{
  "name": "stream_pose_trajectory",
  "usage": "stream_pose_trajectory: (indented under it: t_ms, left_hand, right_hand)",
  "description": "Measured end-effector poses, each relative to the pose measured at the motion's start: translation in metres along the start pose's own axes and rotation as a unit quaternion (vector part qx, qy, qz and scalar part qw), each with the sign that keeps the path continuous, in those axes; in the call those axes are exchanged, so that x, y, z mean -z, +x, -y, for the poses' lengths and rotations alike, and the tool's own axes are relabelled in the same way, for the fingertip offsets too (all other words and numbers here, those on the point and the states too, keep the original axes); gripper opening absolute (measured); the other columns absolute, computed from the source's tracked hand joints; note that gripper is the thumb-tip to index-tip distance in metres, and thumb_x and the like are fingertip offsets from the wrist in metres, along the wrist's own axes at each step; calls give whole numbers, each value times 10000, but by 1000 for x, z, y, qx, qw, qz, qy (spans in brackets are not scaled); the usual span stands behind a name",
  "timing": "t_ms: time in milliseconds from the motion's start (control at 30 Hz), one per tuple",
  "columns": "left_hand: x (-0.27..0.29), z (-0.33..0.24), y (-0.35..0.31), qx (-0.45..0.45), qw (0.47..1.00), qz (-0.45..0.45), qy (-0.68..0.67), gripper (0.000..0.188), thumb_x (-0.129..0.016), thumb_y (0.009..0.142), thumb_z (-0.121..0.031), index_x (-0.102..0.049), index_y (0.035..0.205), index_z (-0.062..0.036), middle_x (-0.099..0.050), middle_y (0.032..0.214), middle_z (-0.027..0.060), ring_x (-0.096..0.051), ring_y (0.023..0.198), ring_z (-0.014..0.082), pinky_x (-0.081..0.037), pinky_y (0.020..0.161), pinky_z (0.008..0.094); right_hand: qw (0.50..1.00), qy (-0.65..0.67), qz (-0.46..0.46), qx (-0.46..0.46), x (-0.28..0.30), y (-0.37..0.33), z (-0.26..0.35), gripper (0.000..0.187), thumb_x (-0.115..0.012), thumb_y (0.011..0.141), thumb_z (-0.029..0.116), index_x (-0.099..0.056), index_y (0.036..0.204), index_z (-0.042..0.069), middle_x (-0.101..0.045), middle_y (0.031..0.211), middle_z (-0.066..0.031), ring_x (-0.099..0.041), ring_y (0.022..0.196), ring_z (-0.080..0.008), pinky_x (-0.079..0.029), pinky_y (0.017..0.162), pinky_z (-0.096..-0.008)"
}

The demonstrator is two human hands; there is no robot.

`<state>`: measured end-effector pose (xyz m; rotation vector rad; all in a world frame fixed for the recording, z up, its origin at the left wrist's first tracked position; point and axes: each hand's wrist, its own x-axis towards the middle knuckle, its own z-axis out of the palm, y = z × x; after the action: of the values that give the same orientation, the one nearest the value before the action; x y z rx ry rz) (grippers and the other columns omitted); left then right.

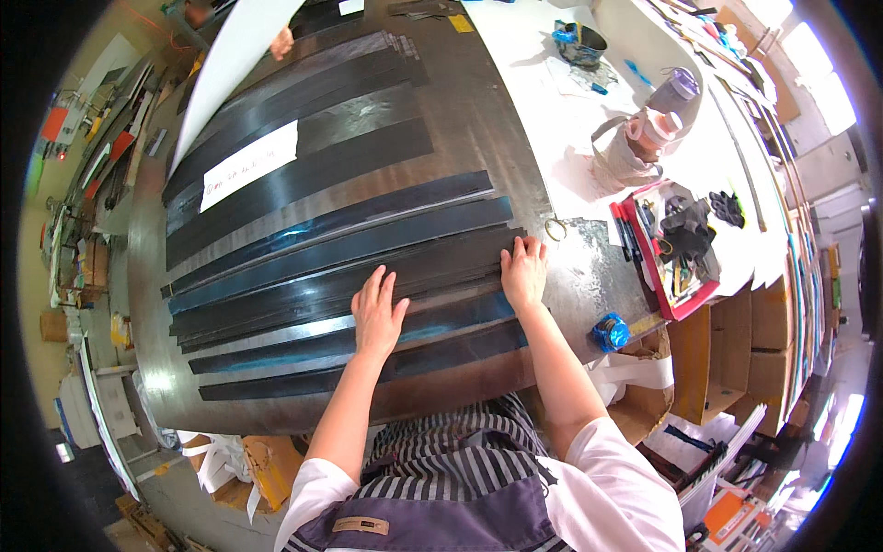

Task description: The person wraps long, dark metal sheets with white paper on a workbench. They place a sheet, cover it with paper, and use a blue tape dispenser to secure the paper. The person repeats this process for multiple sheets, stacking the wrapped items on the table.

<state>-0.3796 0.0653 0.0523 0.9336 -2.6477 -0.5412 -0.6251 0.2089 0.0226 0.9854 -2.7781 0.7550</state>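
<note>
Long dark strips lie side by side in stacks across the dark tabletop [451,110]. My left hand [377,315] rests with fingers spread on a wide stack of black strips [276,294], near its front edge. At the right end of that same stack, my right hand [524,274] lies with fingers apart, fingertips touching the strip ends. Just beyond is a bluish strip [368,241], with a glossy dark strip [349,214] behind it. Closer to me lie more narrow strips [276,375]. Neither hand grips anything.
A paper label [248,166] lies on the farther strips. Blue tape [609,332] sits at the right edge, below a red tray [681,304] of tools. Bottles [653,129] and a dark pot [581,44] stand beyond. Another person's hand [281,43] is beside a white sheet [230,64].
</note>
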Motion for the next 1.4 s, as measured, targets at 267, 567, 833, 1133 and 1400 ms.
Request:
stream_pose_trajectory:
  t_ms: [267,567,833,1133,1400]
  left_hand:
    - [-15,-1,6,45,994,95,-11,586,-693,892,-309,-514,1391,-60,-394,1529,79,-383,1406,248,-252,1158,492]
    - [-23,5,4,39,972,-41,-226,550,-674,910,-387,-582,1312,-23,-537,1409,132,-560,1249,307,-431,1064,436]
    - [36,65,-37,320,464,-101,-820,542,-457,1029,-445,-573,1232,44,-620,1267,200,-571,1241,296,-443,1085,452]
    - [146,247,-203,392,551,-491,-549,213,-526,1006,-53,-518,1214,-4,-607,1176,135,-599,1037,243,-501,937,406]
    - [84,271,-255,500,657,-500,-263,759,-737,803,105,-334,1439,5,-490,1022,26,-504,948,147,-494,870,259]
  right_hand:
    - [989,86,-58,-109,-9,-1,8,450,-787,789,273,-646,1155,52,-571,1175,-141,-506,1130,-356,-409,967,-478]
    - [948,227,1,-222,-15,25,-16,225,-795,808,216,-671,818,30,-627,769,-72,-572,739,-223,-463,730,-345]
    - [852,487,-12,-190,124,-26,-4,109,-744,849,1,-723,950,-33,-679,859,-4,-575,752,-78,-456,679,-223]
    - [837,494,35,-233,76,-119,-95,104,-746,876,35,-662,937,29,-636,866,31,-552,791,-57,-438,759,-204]
    - [960,249,12,-128,42,-139,-114,156,-752,836,45,-621,915,15,-537,936,-18,-486,777,-112,-431,722,-250]
